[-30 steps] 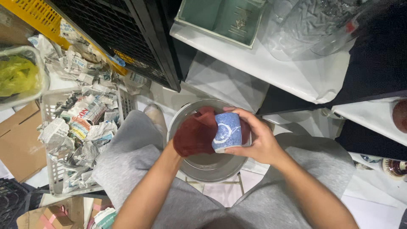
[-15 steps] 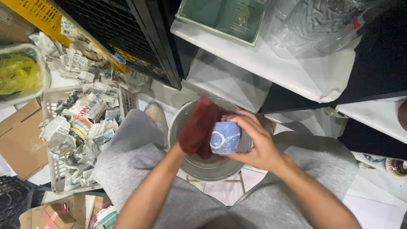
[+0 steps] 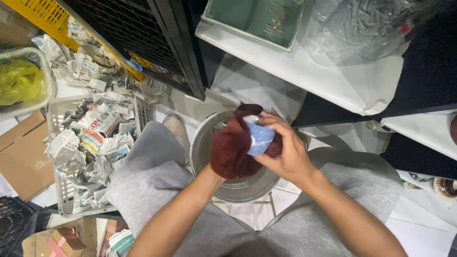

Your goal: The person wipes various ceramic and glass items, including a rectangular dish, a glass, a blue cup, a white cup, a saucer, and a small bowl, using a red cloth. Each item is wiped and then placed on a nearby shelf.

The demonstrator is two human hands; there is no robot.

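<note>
I sit with my knees apart over a round metal basin [image 3: 233, 188] on the floor. My left hand is wrapped inside a dark red cloth [image 3: 232, 147] and is hidden by it. The cloth presses against a small blue-and-white cup [image 3: 259, 138]. My right hand [image 3: 285, 152] grips that cup from the right side, fingers curled over its top. Both hands hover just above the basin.
A white plastic basket [image 3: 54, 112] full of crumpled newspaper stands at my left. A black wire crate [image 3: 138, 38] and a yellow crate [image 3: 43, 14] lie beyond it. A white shelf [image 3: 309, 71] carries a green tray [image 3: 252, 19] and clear plastic containers [image 3: 362, 24]. Cardboard [image 3: 21, 157] lies at far left.
The red cloth has shifted around the cup, folding up and over it, while my right hand turned the cup slightly. Both hands stayed above the basin.
</note>
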